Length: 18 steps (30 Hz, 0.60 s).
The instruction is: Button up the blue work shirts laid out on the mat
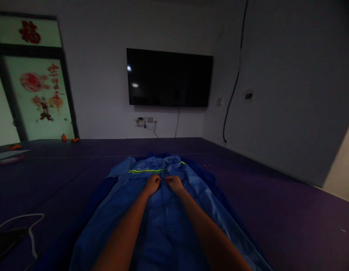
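Observation:
A blue work shirt [169, 222] with a yellow-green reflective stripe across the chest lies flat on a dark purple surface [276, 203], collar away from me. My left hand [152, 184] and my right hand [174, 184] meet at the shirt's front opening just below the stripe. Both hands have their fingers pinched together on the fabric edges there. What the fingertips grip exactly is too small to see. My forearms stretch over the lower part of the shirt.
A black screen [170, 77] hangs on the far wall above a socket with cables [146, 121]. A white cable [24, 226] lies at the near left. A glass door with red paper cuttings [39, 90] stands at the far left.

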Tool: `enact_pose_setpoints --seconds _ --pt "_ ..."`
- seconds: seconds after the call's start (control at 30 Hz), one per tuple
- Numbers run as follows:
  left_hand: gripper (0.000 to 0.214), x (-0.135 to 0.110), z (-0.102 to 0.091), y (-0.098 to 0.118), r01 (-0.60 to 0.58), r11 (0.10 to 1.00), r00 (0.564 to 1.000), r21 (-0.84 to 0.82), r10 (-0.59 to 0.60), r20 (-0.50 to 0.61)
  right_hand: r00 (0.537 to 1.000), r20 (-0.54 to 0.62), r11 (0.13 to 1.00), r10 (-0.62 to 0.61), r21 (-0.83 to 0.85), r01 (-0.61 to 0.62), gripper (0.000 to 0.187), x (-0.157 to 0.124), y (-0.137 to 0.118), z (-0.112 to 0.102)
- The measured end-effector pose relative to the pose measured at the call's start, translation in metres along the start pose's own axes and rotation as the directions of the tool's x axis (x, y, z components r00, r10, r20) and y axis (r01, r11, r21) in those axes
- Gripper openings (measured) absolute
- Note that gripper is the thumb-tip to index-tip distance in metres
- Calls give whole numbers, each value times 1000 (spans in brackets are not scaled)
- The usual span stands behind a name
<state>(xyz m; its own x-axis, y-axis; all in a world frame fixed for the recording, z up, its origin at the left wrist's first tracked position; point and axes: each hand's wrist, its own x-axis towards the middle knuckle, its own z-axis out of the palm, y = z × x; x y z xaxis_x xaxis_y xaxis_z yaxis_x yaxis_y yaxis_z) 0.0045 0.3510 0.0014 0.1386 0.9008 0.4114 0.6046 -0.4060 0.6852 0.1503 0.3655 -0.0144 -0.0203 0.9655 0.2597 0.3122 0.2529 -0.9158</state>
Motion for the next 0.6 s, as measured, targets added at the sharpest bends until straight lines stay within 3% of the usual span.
enact_pose_setpoints --seconds 0.13,0.23,0.47,0.6 --pt "21 -16 -3 7 -7 1000 1000 19 7 4 982 0 914 -189 -366 176 27 -20 -10 2" --pt "22 -23 -2 12 -1 999 1000 41 2 -25 974 21 833 -227 -513 205 26 -28 -18 6" --pt "17 -14 6 0 86 995 990 59 -78 -120 974 73 810 -215 -544 219 23 -25 -18 12" --pt "19 -12 5 -3 75 997 991 -27 -77 -114 978 -11 857 -209 -484 177 19 -28 -19 13"
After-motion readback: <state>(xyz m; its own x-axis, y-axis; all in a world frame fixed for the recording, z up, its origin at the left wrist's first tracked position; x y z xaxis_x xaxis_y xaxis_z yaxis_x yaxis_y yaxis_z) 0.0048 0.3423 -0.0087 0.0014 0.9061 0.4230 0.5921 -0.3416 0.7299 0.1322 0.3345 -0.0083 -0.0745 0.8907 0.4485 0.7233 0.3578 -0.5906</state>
